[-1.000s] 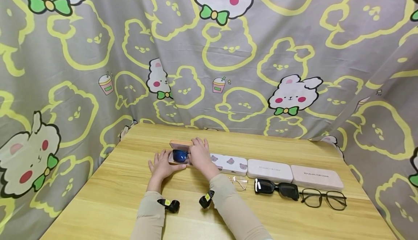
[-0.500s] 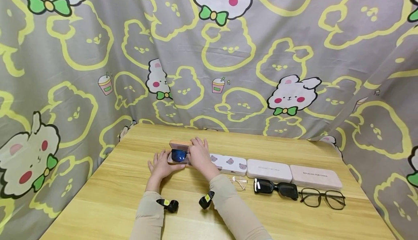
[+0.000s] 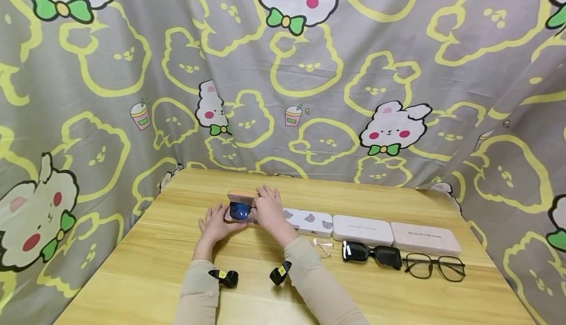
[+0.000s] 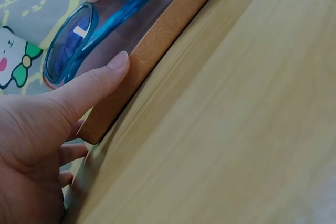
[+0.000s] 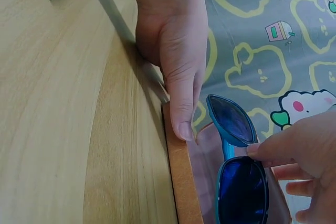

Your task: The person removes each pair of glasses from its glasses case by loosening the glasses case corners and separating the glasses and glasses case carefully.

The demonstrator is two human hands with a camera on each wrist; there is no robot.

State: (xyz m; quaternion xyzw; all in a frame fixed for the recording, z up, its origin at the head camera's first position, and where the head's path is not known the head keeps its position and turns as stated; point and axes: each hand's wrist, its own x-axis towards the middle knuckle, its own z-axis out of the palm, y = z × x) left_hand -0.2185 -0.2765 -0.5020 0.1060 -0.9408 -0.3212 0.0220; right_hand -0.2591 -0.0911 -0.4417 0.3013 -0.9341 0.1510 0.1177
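On the left of the table, an orange-brown glasses case (image 4: 173, 22) with a pinkish lining stands with its lid (image 3: 241, 196) raised at the back. My left hand (image 3: 218, 228) grips the case's left end, its thumb on the front wall and its fingers behind the end. A pair of blue-framed sunglasses (image 5: 242, 192) with dark blue lenses is at the case's opening. My right hand (image 3: 270, 212) pinches them near the bridge between the lenses. In the left wrist view one folded temple (image 4: 118, 20) runs behind the lenses, over the lining.
Right of the open case stand closed cases in a row: one with bear prints (image 3: 311, 223), a white one (image 3: 362, 230) and a pale pink one (image 3: 426, 237). Before them lie clear-framed glasses (image 3: 324, 248), black sunglasses (image 3: 372, 255) and black-rimmed glasses (image 3: 435, 266). A patterned curtain (image 3: 327, 89) hangs behind.
The sunglasses have shifted very slightly left against the case. Both hands keep nearly the same hold, and the whole head view has drifted a little.
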